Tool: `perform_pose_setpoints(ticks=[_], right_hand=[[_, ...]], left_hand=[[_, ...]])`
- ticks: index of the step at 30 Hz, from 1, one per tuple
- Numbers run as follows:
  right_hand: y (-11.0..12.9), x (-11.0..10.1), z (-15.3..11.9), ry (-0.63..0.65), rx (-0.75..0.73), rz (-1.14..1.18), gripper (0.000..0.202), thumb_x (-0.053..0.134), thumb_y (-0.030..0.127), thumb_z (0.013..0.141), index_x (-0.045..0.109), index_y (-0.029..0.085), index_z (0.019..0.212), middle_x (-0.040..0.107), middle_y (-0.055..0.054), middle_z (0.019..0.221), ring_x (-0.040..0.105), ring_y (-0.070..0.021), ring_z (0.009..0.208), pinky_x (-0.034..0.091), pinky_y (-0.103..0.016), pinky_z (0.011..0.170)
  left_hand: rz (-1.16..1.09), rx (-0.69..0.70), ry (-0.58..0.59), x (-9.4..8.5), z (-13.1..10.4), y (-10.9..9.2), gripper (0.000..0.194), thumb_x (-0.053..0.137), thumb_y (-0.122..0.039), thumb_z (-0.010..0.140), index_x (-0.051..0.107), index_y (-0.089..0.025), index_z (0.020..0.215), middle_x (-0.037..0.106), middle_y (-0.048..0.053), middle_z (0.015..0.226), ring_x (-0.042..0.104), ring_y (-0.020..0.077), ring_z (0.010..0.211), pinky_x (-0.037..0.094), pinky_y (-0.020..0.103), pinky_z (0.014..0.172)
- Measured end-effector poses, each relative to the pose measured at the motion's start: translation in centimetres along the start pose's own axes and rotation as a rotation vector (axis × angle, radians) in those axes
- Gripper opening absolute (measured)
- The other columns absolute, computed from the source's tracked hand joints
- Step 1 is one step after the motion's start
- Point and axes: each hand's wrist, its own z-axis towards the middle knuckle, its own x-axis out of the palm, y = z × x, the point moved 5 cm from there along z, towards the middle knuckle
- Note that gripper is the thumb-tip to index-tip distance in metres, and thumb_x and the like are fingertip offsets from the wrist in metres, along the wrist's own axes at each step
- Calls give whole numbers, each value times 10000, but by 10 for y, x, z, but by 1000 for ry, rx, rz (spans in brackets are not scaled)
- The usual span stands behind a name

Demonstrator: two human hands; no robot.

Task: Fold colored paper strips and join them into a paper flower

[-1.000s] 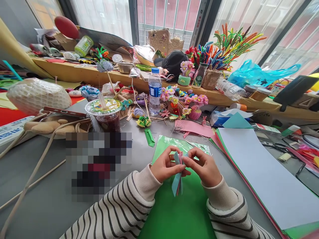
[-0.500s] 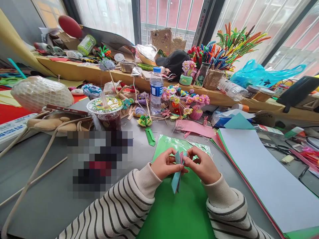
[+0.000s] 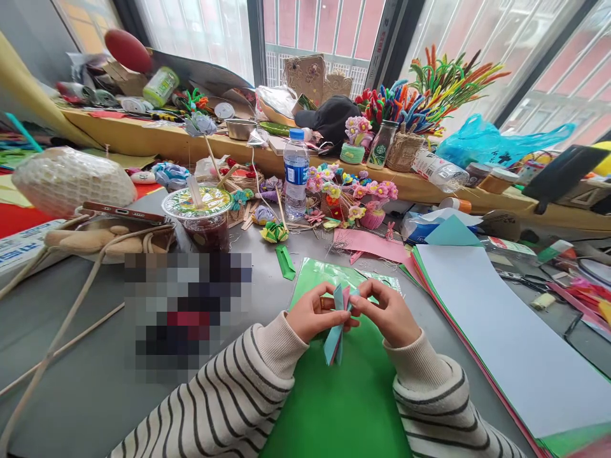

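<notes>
Between my hands is a piece of folded paper [image 3: 333, 344], light blue outside with pink showing in its layers. My left hand [image 3: 315, 313] grips it around the middle, thumb across the near face. The fingertips of my right hand [image 3: 387, 312] pinch its upper right edge. The lower end points down toward me, its folds slightly spread. Beneath both hands lies a shiny green sheet [image 3: 341, 407]. How the fingers sit behind the paper is partly hidden.
On the right lies a stack of coloured paper [image 3: 506, 331], white on top. A lidded drink cup [image 3: 203, 222] and a water bottle [image 3: 296, 175] stand ahead, near paper flowers [image 3: 274, 233]. Scissors [image 3: 522, 278] lie far right; a corded bag [image 3: 109, 242] sits left.
My hands keep their hold on the folded paper, which has tilted slightly, its lower end moving a little left and up. The whole view has shifted slightly.
</notes>
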Motion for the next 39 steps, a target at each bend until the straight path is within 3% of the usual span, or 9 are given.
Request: perform_pose_setpoints(ticks=[14,29,35,39], right_hand=[[11,3,-5,-68,-148,-299,142,521,306,719,461,187,671,440,-4,719,451,-120,640,427,-232,535],[3,6,-2,-6,-67,-175,202,504,370,731,427,190,685,414,8,701,449,-123,655,427,-229,521],[-2,5,8,142,25,-58,287,545,433,679,420,183,619,434,38,600,451,-104,559,400,-249,543],[0,2,11,96,3,-135,283,550,426,674,432,179,600,444,31,601,445,-112,589,388,-252,568]], left_hand=[[-35,44,4,-3,1,0,424,741,-227,539,364,-169,723,645,-6,652,644,178,609,488,320,631],[-11,32,-30,-3,0,-1,448,735,-235,541,332,-183,730,631,-12,645,640,181,604,490,322,626],[6,7,-19,-3,2,2,427,729,-244,551,346,-177,727,653,17,662,643,178,600,491,292,591],[2,-21,-40,-4,2,3,409,731,-243,546,374,-172,735,660,30,681,643,180,612,490,289,593]])
